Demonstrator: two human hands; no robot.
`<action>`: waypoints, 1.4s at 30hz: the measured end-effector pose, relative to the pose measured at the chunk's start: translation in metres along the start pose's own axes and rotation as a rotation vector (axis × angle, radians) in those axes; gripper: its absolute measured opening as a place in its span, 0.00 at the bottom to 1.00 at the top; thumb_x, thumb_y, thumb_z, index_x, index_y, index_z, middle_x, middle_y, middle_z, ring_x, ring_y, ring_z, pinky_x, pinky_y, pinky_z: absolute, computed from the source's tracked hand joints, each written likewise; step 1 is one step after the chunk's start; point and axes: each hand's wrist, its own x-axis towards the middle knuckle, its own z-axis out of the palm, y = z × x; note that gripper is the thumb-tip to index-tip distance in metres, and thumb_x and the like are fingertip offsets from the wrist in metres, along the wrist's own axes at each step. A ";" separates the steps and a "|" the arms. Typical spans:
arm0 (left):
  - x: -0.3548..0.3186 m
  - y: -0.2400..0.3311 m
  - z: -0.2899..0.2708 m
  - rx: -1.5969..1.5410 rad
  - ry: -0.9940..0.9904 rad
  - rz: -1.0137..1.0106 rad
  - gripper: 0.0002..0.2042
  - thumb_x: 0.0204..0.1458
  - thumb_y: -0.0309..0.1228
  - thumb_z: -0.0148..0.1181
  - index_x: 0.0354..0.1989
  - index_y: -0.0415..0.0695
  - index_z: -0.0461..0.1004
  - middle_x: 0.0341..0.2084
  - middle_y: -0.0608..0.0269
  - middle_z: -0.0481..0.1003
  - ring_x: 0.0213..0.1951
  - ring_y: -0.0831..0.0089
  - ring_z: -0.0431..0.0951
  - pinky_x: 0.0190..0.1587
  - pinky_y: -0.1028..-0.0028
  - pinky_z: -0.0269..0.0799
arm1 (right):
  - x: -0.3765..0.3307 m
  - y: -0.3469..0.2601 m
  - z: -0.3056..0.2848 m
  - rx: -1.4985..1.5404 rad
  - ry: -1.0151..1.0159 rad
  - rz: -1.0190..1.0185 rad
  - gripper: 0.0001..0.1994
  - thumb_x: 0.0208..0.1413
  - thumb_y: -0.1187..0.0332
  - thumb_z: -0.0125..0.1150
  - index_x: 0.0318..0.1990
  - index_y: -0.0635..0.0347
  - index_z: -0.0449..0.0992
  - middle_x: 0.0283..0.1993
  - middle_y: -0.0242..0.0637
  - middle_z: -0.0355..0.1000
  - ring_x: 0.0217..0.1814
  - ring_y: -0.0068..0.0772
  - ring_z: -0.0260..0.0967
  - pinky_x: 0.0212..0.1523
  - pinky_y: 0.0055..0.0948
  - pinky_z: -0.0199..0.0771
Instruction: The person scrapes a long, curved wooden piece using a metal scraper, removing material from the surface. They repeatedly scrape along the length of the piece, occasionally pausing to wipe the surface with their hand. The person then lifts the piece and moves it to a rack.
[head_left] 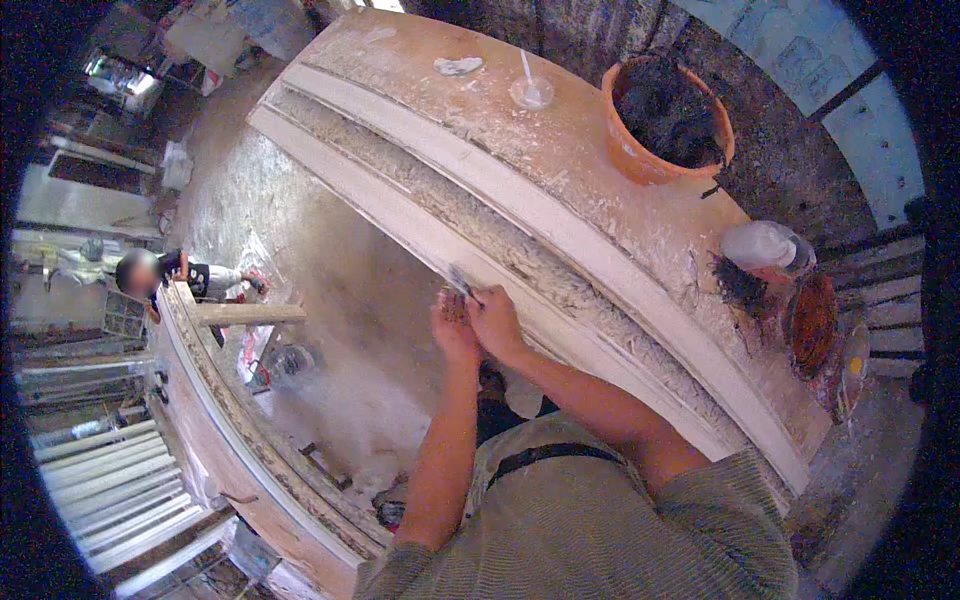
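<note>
My right hand (496, 320) grips a small flat-bladed scraper (459, 280), its grey blade pointing up and left beside the workbench's near edge. Close against it, my left hand (456, 328) has its fingers curled around something brown and speckled that I cannot make out. Both hands are just over the near edge of a long, pale, curved moulding (430, 238). Rough grey, fibrous material (530, 258) fills the channel between its near strip and a second pale strip (560, 200) farther off.
An orange bucket (622, 140) with dark contents stands on the wooden board (570, 85). A clear cup (532, 93), a white plaster patch (458, 66) and a plastic bottle (765, 250) are nearby. Another person (200, 278) is beside a second curved piece (240, 430) at left.
</note>
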 end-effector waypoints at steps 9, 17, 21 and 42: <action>0.039 0.073 0.028 -0.021 0.134 -0.120 0.28 0.68 0.46 0.36 0.70 0.41 0.57 0.66 0.54 0.62 0.68 0.60 0.60 0.72 0.62 0.51 | -0.069 0.011 -0.139 -0.638 -0.559 -0.007 0.19 0.60 0.60 0.56 0.59 0.44 0.72 0.53 0.41 0.69 0.52 0.47 0.74 0.44 0.47 0.79; 0.077 0.104 -0.008 0.048 0.099 -0.253 0.26 0.67 0.46 0.38 0.66 0.41 0.62 0.62 0.57 0.67 0.64 0.63 0.65 0.69 0.62 0.56 | 0.013 -0.051 -0.034 -0.805 -0.532 -0.169 0.22 0.58 0.65 0.53 0.62 0.47 0.70 0.58 0.52 0.68 0.45 0.50 0.78 0.41 0.46 0.81; 0.115 0.120 -0.020 0.050 -0.160 -0.296 0.26 0.67 0.46 0.38 0.66 0.41 0.63 0.61 0.56 0.68 0.64 0.63 0.65 0.66 0.62 0.59 | 0.119 -0.100 0.107 -0.641 -0.320 -0.169 0.12 0.53 0.68 0.56 0.45 0.58 0.77 0.52 0.52 0.70 0.39 0.52 0.77 0.38 0.46 0.80; 0.157 0.181 0.010 0.145 -0.126 -0.200 0.31 0.67 0.48 0.38 0.75 0.47 0.46 0.74 0.57 0.46 0.75 0.62 0.42 0.74 0.61 0.38 | -0.013 0.002 0.039 -0.325 0.039 0.157 0.15 0.59 0.61 0.63 0.46 0.65 0.80 0.35 0.52 0.75 0.38 0.51 0.75 0.40 0.39 0.74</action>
